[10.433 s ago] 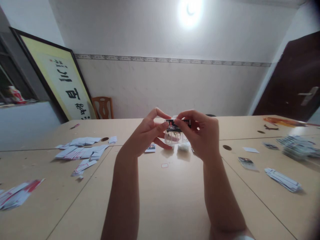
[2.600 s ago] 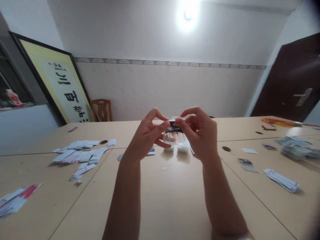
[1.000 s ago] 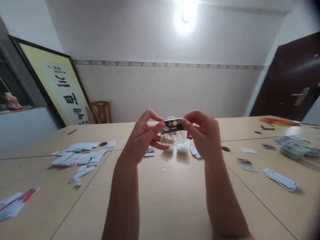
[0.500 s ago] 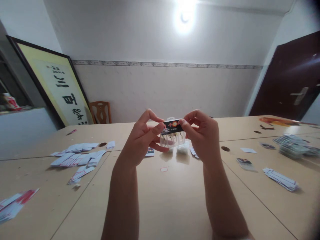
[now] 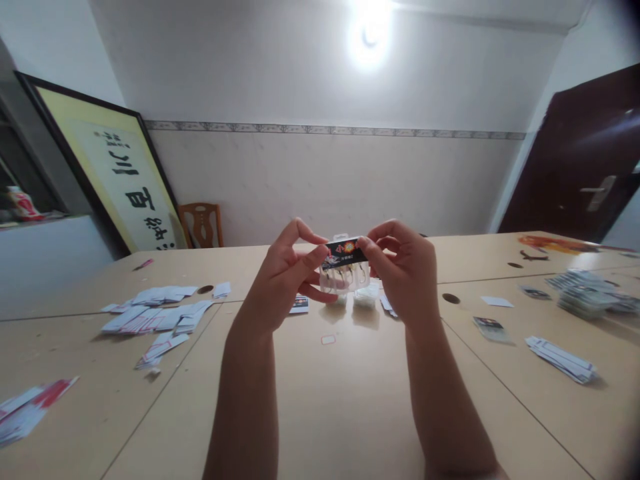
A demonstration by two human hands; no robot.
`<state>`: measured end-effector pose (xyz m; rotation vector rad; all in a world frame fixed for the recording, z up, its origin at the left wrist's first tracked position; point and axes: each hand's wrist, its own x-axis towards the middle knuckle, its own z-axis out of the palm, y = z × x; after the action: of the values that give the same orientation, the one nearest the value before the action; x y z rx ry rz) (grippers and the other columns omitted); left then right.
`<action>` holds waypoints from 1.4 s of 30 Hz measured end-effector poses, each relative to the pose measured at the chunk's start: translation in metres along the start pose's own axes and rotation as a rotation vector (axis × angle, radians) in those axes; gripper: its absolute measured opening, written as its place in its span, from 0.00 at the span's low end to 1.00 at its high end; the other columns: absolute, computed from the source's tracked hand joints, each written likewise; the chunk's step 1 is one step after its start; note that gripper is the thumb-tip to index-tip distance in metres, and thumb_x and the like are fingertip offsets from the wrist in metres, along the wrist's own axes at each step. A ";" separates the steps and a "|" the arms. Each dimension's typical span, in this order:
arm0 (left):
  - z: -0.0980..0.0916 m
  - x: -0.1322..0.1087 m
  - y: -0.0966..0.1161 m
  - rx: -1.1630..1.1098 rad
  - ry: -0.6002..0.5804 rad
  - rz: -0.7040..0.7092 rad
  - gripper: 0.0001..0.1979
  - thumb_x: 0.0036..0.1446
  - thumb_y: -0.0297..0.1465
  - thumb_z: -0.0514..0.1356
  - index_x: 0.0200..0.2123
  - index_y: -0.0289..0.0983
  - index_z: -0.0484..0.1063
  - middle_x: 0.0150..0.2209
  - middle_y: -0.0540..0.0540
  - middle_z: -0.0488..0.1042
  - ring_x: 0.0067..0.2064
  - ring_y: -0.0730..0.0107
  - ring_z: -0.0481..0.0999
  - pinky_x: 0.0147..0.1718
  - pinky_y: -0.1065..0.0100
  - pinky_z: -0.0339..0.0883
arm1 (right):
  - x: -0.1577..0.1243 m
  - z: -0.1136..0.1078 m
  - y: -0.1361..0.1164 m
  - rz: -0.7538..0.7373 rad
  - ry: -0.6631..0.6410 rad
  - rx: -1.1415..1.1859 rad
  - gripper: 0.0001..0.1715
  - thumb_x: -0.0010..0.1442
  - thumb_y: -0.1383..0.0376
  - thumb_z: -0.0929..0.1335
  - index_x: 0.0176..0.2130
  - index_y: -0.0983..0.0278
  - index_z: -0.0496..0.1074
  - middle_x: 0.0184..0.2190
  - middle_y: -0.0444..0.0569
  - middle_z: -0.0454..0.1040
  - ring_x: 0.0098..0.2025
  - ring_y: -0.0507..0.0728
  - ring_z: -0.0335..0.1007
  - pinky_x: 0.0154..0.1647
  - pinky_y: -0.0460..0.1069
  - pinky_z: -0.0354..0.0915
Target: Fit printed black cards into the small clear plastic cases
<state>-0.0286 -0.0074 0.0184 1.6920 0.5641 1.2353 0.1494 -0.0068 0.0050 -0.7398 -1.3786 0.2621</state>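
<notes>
A small clear plastic case (image 5: 345, 277) with a black printed card (image 5: 346, 253) across its upper part is held up above the table, facing me. Several hook-shaped metal pieces, which look like fishing hooks, show through the clear plastic. My left hand (image 5: 290, 280) pinches the case at its left edge, thumb on the card and other fingers behind and below. At the upper right corner, my right hand (image 5: 403, 270) grips it between thumb and fingers. Behind the case, other clear cases (image 5: 367, 295) stand on the table, partly hidden.
On the left of the table (image 5: 340, 413) lie piles of white paper slips (image 5: 160, 313). To the right are a stack of clear cases (image 5: 587, 293), a single case (image 5: 493, 329) and a bundle of slips (image 5: 561, 359). One small label (image 5: 328, 340) lies in front.
Almost nothing differs. Both hands still hold the case in the same place, with only a very slight shift.
</notes>
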 end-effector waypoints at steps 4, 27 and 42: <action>-0.001 0.001 -0.001 -0.008 0.000 0.003 0.15 0.60 0.39 0.65 0.40 0.41 0.61 0.33 0.52 0.80 0.30 0.59 0.84 0.23 0.65 0.81 | -0.001 0.000 -0.001 -0.002 -0.015 0.007 0.10 0.58 0.63 0.70 0.27 0.62 0.68 0.26 0.43 0.70 0.25 0.49 0.66 0.21 0.45 0.61; 0.001 0.002 -0.002 0.014 0.001 0.013 0.15 0.60 0.39 0.65 0.39 0.41 0.61 0.31 0.53 0.79 0.30 0.59 0.84 0.22 0.66 0.81 | -0.002 0.004 -0.004 0.022 0.061 -0.092 0.10 0.55 0.63 0.71 0.25 0.62 0.69 0.21 0.40 0.69 0.23 0.50 0.66 0.23 0.47 0.65; -0.004 0.010 -0.009 0.005 0.006 0.014 0.15 0.59 0.39 0.65 0.39 0.41 0.61 0.29 0.55 0.75 0.29 0.61 0.84 0.21 0.70 0.79 | 0.001 0.010 0.005 0.002 0.097 -0.187 0.11 0.56 0.63 0.71 0.25 0.62 0.69 0.18 0.39 0.69 0.19 0.48 0.64 0.23 0.47 0.60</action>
<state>-0.0266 0.0066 0.0155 1.6997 0.5606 1.2507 0.1417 0.0002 0.0030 -0.8977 -1.3212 0.0980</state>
